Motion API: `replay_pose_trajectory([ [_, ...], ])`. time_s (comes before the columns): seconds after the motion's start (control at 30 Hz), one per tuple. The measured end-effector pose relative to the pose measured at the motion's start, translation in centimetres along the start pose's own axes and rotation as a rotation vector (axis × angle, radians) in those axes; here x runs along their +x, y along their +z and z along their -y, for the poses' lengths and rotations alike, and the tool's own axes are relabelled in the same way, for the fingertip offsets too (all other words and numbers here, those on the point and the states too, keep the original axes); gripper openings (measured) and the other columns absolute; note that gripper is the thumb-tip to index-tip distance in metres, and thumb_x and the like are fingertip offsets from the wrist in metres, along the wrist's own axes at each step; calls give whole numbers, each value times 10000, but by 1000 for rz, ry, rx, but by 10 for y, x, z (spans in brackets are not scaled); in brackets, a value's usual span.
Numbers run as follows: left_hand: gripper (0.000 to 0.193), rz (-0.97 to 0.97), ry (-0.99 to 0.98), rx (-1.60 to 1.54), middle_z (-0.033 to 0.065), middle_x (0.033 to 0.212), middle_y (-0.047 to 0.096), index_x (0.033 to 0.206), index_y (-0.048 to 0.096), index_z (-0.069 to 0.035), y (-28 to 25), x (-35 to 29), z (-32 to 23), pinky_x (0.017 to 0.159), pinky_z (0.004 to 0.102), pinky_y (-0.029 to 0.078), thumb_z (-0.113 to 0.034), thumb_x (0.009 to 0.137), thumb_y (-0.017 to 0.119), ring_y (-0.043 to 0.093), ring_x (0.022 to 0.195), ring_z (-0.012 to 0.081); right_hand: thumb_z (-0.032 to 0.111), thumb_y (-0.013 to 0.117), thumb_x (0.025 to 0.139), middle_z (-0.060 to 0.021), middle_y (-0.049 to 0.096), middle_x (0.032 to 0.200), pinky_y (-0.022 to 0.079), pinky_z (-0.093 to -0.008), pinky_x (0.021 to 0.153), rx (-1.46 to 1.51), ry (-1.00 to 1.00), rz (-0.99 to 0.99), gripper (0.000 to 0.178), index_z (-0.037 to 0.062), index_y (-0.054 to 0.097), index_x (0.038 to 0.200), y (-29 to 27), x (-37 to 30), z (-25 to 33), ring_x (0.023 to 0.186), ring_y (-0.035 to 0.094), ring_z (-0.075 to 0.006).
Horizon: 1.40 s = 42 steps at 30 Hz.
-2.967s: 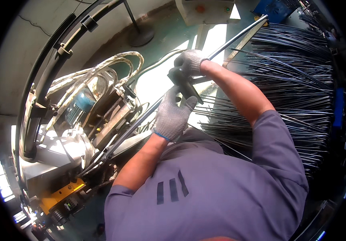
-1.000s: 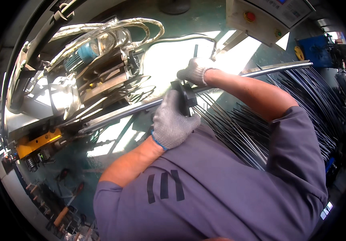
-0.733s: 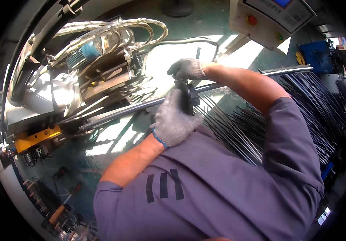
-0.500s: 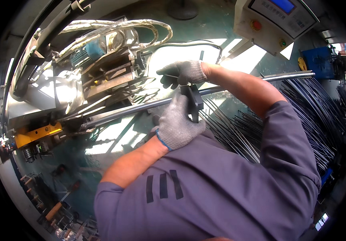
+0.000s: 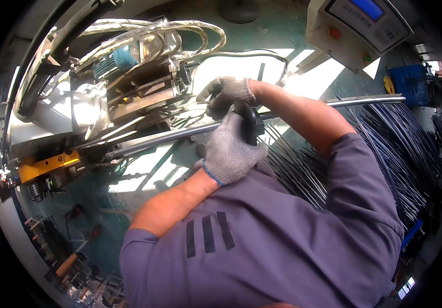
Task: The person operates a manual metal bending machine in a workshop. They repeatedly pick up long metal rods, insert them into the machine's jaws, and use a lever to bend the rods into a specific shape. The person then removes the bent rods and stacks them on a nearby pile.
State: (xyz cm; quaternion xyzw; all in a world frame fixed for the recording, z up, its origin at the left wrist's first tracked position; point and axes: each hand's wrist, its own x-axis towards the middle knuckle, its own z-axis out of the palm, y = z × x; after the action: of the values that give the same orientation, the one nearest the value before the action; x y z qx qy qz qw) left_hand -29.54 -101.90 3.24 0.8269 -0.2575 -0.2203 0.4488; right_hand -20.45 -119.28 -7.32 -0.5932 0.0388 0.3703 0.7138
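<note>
So, the main risk is the black block point(image 5: 256, 124): the left hand point(image 5: 234, 150) seems to carry most of its hold, so a gloved grip sliding on that hard face could let it twist or drop to the floor point(image 5: 97, 205). If it swings, fingers could get pinched against the long metal bar point(image 5: 180, 134), which crosses from near left to far right behind the hands. A knock to the bar's right end might snag the thin rods point(image 5: 398, 149) heaped on that side.

Hands: left is curled most of the way round the block's left side, thumb toward the near right. Right hand point(image 5: 231, 92) is half curled at the block's far end; can't tell whether it's pinching something small, fingers are too shadowed. Block's mid-scene, just off the shirt point(image 5: 267, 231).
</note>
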Motion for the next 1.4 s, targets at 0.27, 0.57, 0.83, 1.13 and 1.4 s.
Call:
replay_pose_trajectory([
  [0.27, 515, -23, -147, -124, 138, 1055, 782, 1198, 698, -27, -29, -15, 28, 888, 397, 606, -233, 773, 904, 760, 961, 240, -37, 696, 988, -167, 785, 1118, 638, -361, 939, 39, 44, 175, 509, -56, 594, 1486, 28, 35, 15, 1018, 775, -232],
  [0.57, 645, -300, -125, -326, 54, 1094, 750, 1403, 656, 19, -103, -78, 89, 898, 317, 579, -1, 763, 731, 695, 955, 124, -38, 638, 1019, -121, 770, 1015, 632, -327, 702, 129, -20, 269, 379, -73, 636, 1397, 113, 141, 29, 817, 749, -206],
  [0.83, 659, -417, -201, -515, 91, 1099, 758, 1388, 651, 45, -145, -102, 126, 945, 307, 567, 6, 732, 696, 687, 991, 148, 14, 753, 970, -115, 784, 1015, 631, -329, 746, 7, -39, 146, 331, -42, 719, 1295, 163, 178, 45, 864, 765, -196],
  [1.13, 495, -408, -176, -485, 111, 1059, 755, 1225, 682, 55, -140, -96, 126, 884, 322, 589, 11, 732, 699, 707, 946, 173, 281, 610, 1135, -131, 714, 1456, 510, -355, 1174, -561, -524, 248, 365, 50, 745, 1382, 116, 176, 14, 1318, 669, -223],
  [1.4, 585, -389, -207, -390, 80, 1119, 741, 1301, 675, 76, -144, -96, 128, 942, 286, 551, 36, 720, 618, 663, 1010, 133, 290, 547, 1101, -156, 771, 1329, 553, -426, 1080, -901, -466, 50, 358, 76, 793, 1247, 107, 168, -1, 1251, 718, -312],
])
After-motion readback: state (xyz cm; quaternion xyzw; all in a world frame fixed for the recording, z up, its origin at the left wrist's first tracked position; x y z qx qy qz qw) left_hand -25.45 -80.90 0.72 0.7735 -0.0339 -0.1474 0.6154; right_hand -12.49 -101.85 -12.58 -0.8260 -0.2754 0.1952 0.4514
